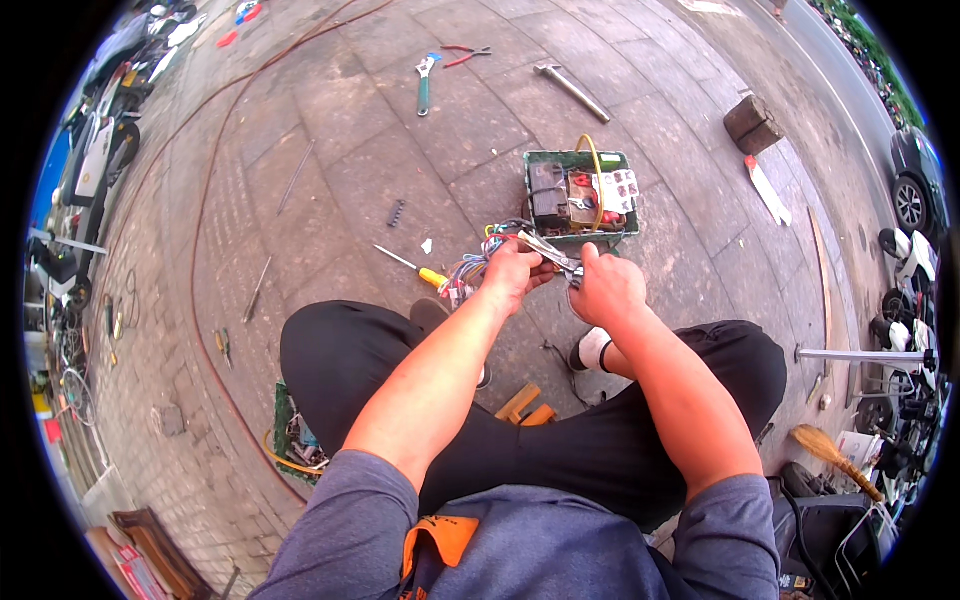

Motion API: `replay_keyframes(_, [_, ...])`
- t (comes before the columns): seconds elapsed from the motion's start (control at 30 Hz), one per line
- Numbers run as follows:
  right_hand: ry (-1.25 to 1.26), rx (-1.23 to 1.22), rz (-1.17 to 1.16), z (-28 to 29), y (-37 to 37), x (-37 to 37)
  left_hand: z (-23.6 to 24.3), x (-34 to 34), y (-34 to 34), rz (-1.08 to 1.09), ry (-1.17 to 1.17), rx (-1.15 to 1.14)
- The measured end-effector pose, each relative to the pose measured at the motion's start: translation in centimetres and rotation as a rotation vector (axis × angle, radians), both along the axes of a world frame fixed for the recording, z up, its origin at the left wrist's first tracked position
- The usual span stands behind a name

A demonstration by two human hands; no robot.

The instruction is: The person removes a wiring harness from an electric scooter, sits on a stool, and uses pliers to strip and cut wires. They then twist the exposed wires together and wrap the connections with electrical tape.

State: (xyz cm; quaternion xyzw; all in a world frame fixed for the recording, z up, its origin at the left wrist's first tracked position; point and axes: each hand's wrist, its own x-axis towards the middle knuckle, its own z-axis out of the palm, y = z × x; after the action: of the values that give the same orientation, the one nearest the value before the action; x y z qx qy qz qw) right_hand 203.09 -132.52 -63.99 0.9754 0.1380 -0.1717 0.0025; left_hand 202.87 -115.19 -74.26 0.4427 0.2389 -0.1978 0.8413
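My left hand (512, 268) grips a bundle of coloured wires (475, 270), its fingers closed around them near some metal pliers (558, 258). My right hand (607, 282) is closed on the pliers' handles, their jaws pointing left toward the wires at my left fingers. A yellow-handled screwdriver (432, 279) lies on the paving just left of the wires. Just beyond my hands stands a green crate (542, 160) with a yellow handle, holding a grey box and assorted small parts. The exact point where the jaws meet the wires is too small to make out.
An adjustable wrench (423, 90), red-handled pliers (460, 54), a hammer (575, 92), a wooden block (752, 123) and long hoses (197, 250) lie on the paving. A second crate (283, 410) is by my left knee. Parked scooters and a car (915, 185) line the sides.
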Motion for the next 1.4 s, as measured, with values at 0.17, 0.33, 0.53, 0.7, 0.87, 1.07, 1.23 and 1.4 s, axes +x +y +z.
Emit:
replay_keyframes(0.17, [0.054, -0.027, 0.009, 0.0, -0.2, 0.0, 0.3, -0.2, -0.1, 0.000, 0.031, -0.036])
replay_keyframes(0.33, [0.100, 0.006, -0.012, -0.5, -0.2, 0.1, -0.3, -0.1, 0.3, -0.009, 0.083, -0.071])
replay_keyframes(0.53, [0.057, 0.126, -0.045, -0.8, -0.6, 0.0, -0.8, 0.2, 0.4, -0.051, 0.028, -0.144])
replay_keyframes(0.7, [0.052, 0.111, -0.053, -0.6, -0.3, 0.0, -0.7, 0.2, 0.3, -0.046, 0.022, -0.085])
replay_keyframes(0.87, [0.121, 0.036, -0.041, -0.3, -0.1, 0.2, -0.3, -0.2, 0.2, -0.063, 0.019, -0.061])
replay_keyframes(1.07, [0.184, 0.094, -0.097, -0.5, -0.2, 0.1, -1.4, -0.2, 0.8, -0.079, 0.023, -0.104])
replay_keyframes(1.23, [0.196, 0.121, -0.111, -0.9, -0.5, 0.2, -1.4, 0.0, -0.1, -0.080, -0.015, -0.058])
replay_keyframes(1.4, [0.211, 0.214, -0.178, -1.2, -0.7, 0.2, -1.0, -0.1, -0.1, -0.111, 0.036, -0.003])
